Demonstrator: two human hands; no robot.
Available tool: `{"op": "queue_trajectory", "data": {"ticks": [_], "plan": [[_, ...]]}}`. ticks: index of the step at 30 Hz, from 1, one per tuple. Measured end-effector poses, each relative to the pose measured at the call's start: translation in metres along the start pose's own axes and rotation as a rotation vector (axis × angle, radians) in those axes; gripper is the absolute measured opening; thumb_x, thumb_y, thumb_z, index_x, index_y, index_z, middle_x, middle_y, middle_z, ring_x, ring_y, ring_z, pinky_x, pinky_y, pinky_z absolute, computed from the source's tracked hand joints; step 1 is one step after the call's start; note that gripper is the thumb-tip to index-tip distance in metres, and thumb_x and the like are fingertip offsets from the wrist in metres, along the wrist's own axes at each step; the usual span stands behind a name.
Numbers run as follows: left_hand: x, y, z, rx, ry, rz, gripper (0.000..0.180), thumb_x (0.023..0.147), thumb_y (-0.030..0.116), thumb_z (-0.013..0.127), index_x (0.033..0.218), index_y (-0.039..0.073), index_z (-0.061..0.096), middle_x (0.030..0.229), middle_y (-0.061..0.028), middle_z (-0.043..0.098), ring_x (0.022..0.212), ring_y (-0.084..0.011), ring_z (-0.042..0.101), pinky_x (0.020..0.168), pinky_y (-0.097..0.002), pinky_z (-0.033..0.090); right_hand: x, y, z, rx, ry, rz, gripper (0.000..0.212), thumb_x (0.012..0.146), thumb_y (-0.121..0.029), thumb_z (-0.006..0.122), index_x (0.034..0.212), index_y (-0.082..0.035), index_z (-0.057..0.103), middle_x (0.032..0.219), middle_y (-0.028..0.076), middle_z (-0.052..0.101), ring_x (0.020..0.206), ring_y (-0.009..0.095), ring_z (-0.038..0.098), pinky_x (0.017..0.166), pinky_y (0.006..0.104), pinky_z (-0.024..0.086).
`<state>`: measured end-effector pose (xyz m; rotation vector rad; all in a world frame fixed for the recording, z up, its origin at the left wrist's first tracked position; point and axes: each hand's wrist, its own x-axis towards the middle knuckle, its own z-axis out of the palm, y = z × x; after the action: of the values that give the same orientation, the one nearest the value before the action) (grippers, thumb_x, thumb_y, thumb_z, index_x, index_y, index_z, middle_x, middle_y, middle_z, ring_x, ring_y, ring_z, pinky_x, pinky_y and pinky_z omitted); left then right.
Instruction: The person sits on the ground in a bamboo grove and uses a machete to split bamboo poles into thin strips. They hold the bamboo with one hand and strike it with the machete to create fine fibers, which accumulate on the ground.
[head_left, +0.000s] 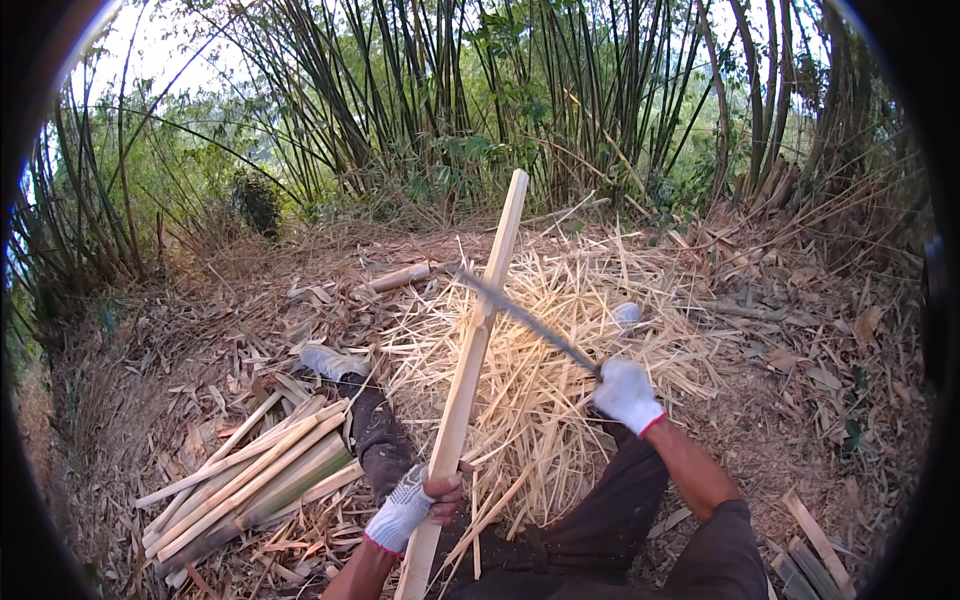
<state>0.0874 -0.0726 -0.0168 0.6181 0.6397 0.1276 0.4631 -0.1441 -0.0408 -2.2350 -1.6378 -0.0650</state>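
Note:
My left hand [416,503], in a white glove that leaves some fingers bare, is wrapped round the lower part of a long pale split-bamboo piece [462,385]. The piece stands tilted, its top leaning away and slightly right. Closed on a knife's handle is my gloved right hand [627,395]. The long, thin blade of the knife [540,328] reaches up and left and crosses the bamboo at its upper half. From this view I cannot tell how deep the edge sits in it. The handle is mostly hidden by the glove.
Thin pale shavings [560,400] are heaped between and beyond my legs. Split bamboo pieces [255,480] lie stacked at left; a few more pieces [815,560] lie at lower right. A short bamboo length [400,277] rests on the leaf-strewn ground. Tall bamboo clumps [620,90] stand behind.

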Motion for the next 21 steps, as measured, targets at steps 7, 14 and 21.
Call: {"op": "queue_trajectory", "data": {"ticks": [7,14,21], "plan": [[-0.002,0.0,0.022,0.153,0.061,0.016,0.035,0.096,0.017,0.057,0.127,0.004,0.047,0.063,0.0039,0.038,0.05,-0.0076,0.037,0.043,-0.0238,0.033,0.013,-0.03,0.004,-0.211,-0.174,-0.27,0.02,0.076,-0.025,0.061,0.075,-0.006,0.062,0.068,0.014,0.064,0.064,0.029,0.066,0.064,0.0414,0.053],[-0.013,-0.018,0.002,-0.065,0.004,-0.047,0.035,0.095,0.016,0.059,0.125,0.005,0.046,0.065,0.0027,0.039,0.05,-0.0082,0.036,0.045,-0.0231,0.034,0.006,-0.048,-0.009,-0.238,-0.267,-0.355,0.02,0.076,-0.025,0.061,0.075,-0.005,0.062,0.071,0.016,0.066,0.066,0.032,0.066,0.066,0.0429,0.053],[-0.046,-0.026,0.023,0.116,0.134,-0.079,0.044,0.089,0.016,0.066,0.126,0.003,0.047,0.063,0.0022,0.039,0.051,-0.0092,0.038,0.047,-0.0265,0.034,0.064,0.011,-0.022,-0.272,0.094,0.0,0.018,0.073,-0.021,0.06,0.07,-0.005,0.066,0.072,0.016,0.066,0.069,0.035,0.067,0.066,0.0426,0.053]]}}
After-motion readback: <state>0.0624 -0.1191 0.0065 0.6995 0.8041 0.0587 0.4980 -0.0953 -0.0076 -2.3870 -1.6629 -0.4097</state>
